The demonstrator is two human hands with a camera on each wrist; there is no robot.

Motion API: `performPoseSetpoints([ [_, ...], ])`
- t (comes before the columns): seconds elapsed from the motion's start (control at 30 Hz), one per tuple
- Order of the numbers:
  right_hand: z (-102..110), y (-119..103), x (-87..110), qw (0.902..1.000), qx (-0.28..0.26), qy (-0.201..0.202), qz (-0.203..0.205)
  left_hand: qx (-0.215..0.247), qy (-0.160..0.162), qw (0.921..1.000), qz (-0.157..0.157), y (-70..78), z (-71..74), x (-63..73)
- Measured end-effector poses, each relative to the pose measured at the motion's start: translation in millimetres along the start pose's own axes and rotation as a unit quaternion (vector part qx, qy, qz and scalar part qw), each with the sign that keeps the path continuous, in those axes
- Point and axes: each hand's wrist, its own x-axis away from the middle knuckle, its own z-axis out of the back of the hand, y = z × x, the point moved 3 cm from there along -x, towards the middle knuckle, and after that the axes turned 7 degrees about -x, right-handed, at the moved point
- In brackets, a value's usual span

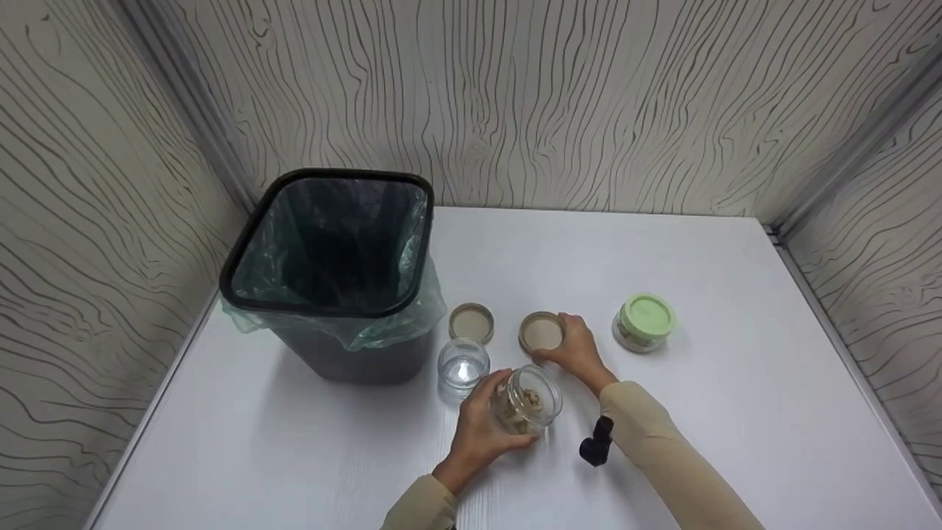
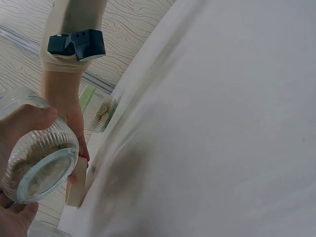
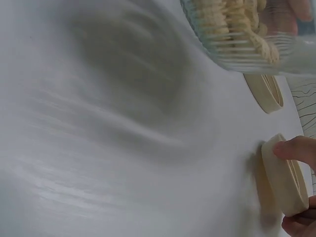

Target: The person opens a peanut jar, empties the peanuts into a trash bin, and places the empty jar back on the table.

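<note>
My left hand point(image 1: 475, 434) grips a clear ribbed jar point(image 1: 521, 412) without a lid, tilted, its open mouth facing up and away. Curled beige pieces point(image 3: 237, 19) lie inside the jar, seen through its wall in the right wrist view. Just beyond, my right hand point(image 1: 578, 352) pinches a beige lid point(image 1: 541, 333) by its edge, thumb and fingers on opposite sides. The lid's hollow underside faces up, close over the table. To its left lies a second beige lid point(image 1: 471, 324), beside an uncovered clear jar point(image 1: 463, 368).
A dark bin point(image 1: 368, 361) lined with a pale green bag point(image 1: 434, 309) stands at the left. On the right is a jar with a light green lid point(image 1: 645, 318). Patterned walls point(image 1: 515, 103) border the white table point(image 1: 736, 383) at the back and sides.
</note>
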Motion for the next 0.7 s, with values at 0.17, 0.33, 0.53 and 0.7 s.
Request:
performPoseSetpoints([
  [0.17,0.5,-2.2,-2.2,1.0,0.004,0.005,0.003,-0.003,0.003,1.0,-0.006,-0.2,-0.1,0.5],
  [0.33,0.1,-3.3,-3.8,0.9999,0.014,0.008,0.0,-0.006,0.007,0.9999,-0.007,-0.8,-0.1,1.3],
  [0.53,0.4,-1.8,-6.6,0.9989,0.044,0.017,0.001,0.005,0.017,0.9997,-0.016,-3.0,-0.4,1.3],
  [0.7,0.6,-0.8,-8.8,0.999,0.041,0.019,0.002,-0.001,0.027,0.9993,-0.025,-3.5,-0.3,0.9],
])
